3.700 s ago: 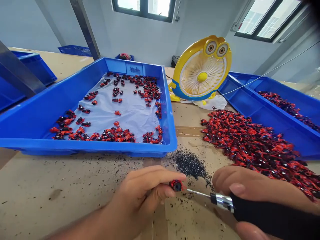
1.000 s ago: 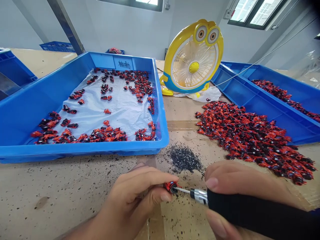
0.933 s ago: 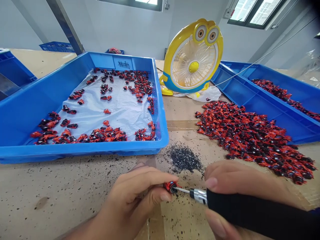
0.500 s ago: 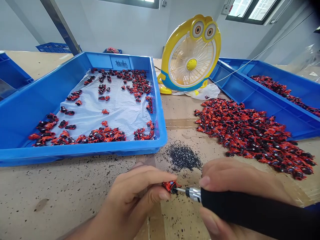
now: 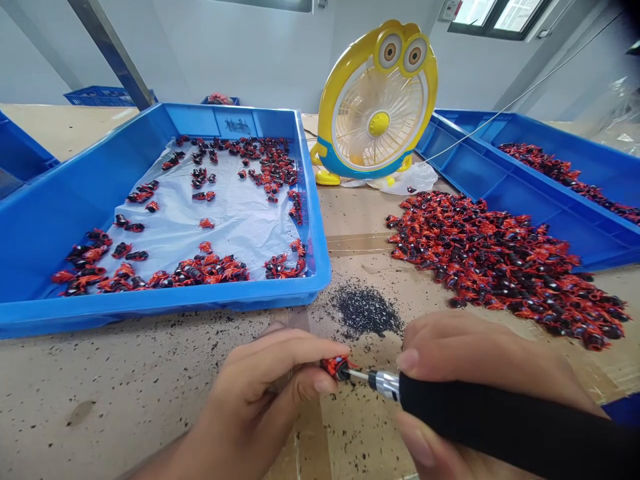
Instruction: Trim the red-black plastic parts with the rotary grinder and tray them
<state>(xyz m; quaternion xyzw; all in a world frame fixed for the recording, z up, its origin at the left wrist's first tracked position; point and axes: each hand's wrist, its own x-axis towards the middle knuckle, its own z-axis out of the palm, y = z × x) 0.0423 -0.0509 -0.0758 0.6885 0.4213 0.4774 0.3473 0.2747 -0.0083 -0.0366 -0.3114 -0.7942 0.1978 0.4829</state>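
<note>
My left hand [image 5: 270, 393] pinches a small red and black plastic part [image 5: 336, 367] between thumb and forefinger. In my right hand [image 5: 465, 360] is a black pen-shaped rotary tool [image 5: 480, 413] with a silver collar [image 5: 386, 385]. Its thin metal bit [image 5: 357, 375] points left, and the tip meets the black end of the part; how deep it sits I cannot tell. Below and just beyond my hands, black shavings [image 5: 367, 310] lie heaped on the cardboard-covered table [image 5: 150, 393], with more crumbs scattered around.
At left stands a blue tray [image 5: 320, 267] lined with white sheeting, holding many similar parts. A large pile of parts [image 5: 500, 260] lies on the right, against another blue tray [image 5: 525, 180]. A yellow cartoon-eyed fan [image 5: 379, 125] stands at the back, with a thin cord [image 5: 520, 110] crossing rightward.
The view has shifted slightly, so the scene sits a little higher and further left. Both hands keep their hold, with the bit still at the part's black end.
</note>
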